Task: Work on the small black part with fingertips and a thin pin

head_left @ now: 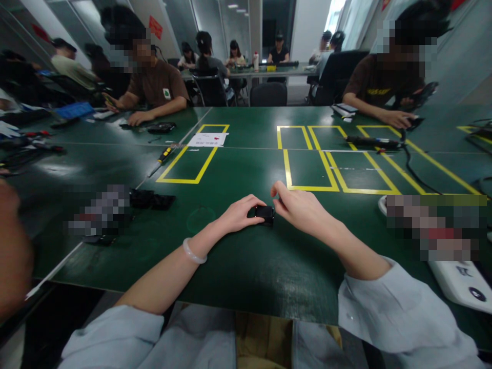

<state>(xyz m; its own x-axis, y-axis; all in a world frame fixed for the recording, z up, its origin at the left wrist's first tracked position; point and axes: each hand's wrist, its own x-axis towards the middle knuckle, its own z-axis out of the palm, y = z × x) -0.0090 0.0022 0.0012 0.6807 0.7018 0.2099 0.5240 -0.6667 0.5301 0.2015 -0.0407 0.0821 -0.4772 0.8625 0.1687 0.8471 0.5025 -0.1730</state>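
Observation:
On the green tabletop (246,266) in front of me, my left hand (246,212) is closed around the left side of a small black block-shaped object (265,214) with a glossy face. Its exact kind is too small to make out. Just to the right of this object, my right hand (302,207) hovers with thumb and bent index finger apart. Nothing shows between those two fingertips; the other fingers are curled and partly hidden.
Yellow tape outlines (311,188) mark the table's middle. A yellow-black screwdriver (163,160) and a white paper (207,139) lie farther left. At right are a white case (461,282) and a black tool with cable (372,142). Two co-workers sit opposite; another person's arm (13,251) enters left.

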